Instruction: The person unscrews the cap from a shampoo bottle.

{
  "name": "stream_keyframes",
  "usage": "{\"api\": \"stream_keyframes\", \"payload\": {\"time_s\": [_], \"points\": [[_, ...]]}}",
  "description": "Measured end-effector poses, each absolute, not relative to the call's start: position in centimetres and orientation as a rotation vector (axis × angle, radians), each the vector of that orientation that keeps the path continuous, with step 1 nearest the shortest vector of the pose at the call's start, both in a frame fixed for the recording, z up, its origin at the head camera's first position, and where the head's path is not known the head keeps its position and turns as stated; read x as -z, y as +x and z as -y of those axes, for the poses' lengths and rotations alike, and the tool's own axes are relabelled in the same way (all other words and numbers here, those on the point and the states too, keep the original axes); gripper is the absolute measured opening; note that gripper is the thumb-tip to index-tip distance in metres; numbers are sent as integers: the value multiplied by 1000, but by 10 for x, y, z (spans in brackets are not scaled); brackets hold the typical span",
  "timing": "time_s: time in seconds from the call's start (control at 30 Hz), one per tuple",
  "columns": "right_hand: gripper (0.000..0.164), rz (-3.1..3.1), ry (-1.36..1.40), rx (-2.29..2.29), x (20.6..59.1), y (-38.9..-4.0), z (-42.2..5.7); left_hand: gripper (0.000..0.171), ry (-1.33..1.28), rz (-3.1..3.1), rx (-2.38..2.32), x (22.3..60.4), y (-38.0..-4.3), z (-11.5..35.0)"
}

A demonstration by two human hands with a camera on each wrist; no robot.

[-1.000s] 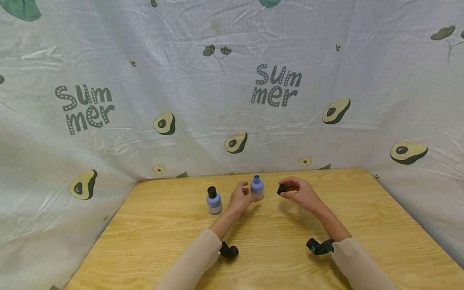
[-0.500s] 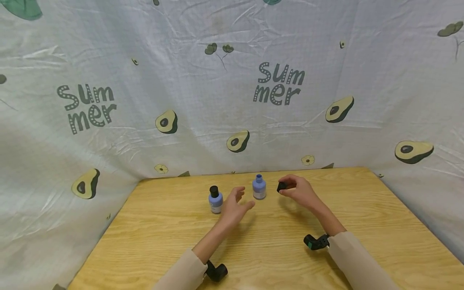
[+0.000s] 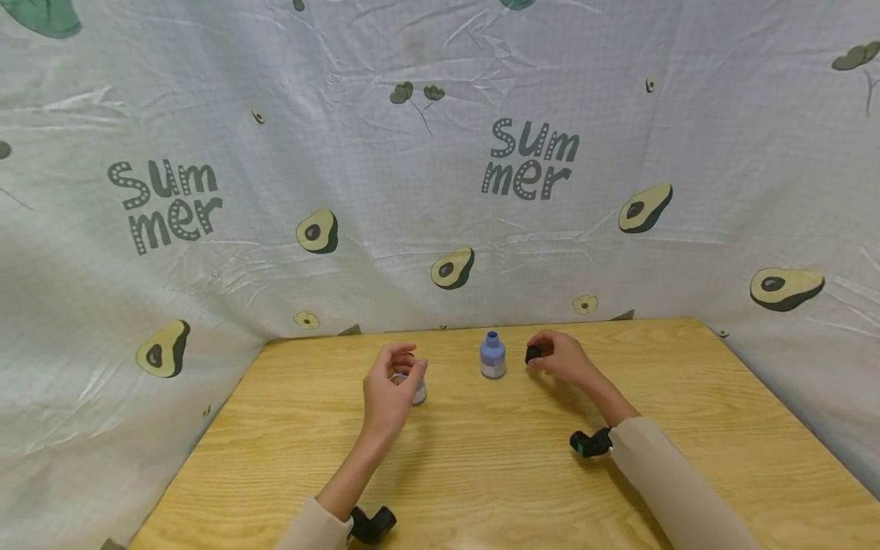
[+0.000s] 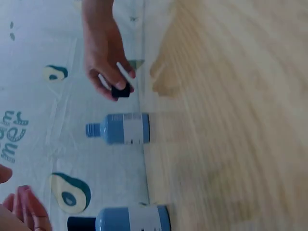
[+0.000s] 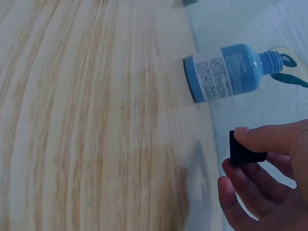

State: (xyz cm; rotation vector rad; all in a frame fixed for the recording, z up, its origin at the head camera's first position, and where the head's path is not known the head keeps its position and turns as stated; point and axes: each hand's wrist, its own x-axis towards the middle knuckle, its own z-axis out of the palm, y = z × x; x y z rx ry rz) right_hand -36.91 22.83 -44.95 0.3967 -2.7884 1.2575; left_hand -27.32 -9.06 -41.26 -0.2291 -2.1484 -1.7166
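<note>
My right hand (image 3: pixel 562 359) pinches a small black bottle cap (image 5: pixel 244 150) between thumb and fingers, above the table. To its left stands an upright blue bottle (image 3: pixel 492 357) with its threaded neck bare; a printed label (image 5: pixel 211 77) shows in the right wrist view. My left hand (image 3: pixel 390 388) is raised with bent, spread fingers around nothing. In the head view it overlaps a second blue bottle (image 3: pixel 420 394), hiding most of it. The left wrist view shows that bottle's black cap (image 4: pixel 82 224) on, with the left fingers (image 4: pixel 30 204) apart from it.
The wooden table (image 3: pixel 495 473) reaches back to a hanging cloth (image 3: pixel 385 168) printed with avocados and lettering. Both bottles stand toward the table's back edge. A small black camera sits at each wrist, the left one (image 3: pixel 373 525) low over the table.
My left hand has let go of the uncapped bottle and swung left to the capped one. My right hand still holds the cap in nearly the same place.
</note>
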Motion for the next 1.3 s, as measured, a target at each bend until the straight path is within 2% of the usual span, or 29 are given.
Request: {"api": "stream_keyframes", "payload": {"time_s": [0.13, 0.4, 0.6, 0.97, 1.3], "points": [[34, 2813, 416, -1218, 453, -374, -228, 28, -115, 2113, 1643, 409, -280, 105], [33, 2848, 425, -1176, 459, -379, -227, 75, 79, 2393, 1619, 416, -292, 124], [33, 2856, 415, -1155, 460, -377, -226, 93, 84, 2506, 1773, 425, -297, 125], [32, 2860, 419, -1141, 461, -376, -225, 100, 41, 2511, 1903, 435, -300, 124], [33, 2885, 414, -1140, 461, -375, -226, 91, -2, 2527, 1915, 440, -303, 124]]}}
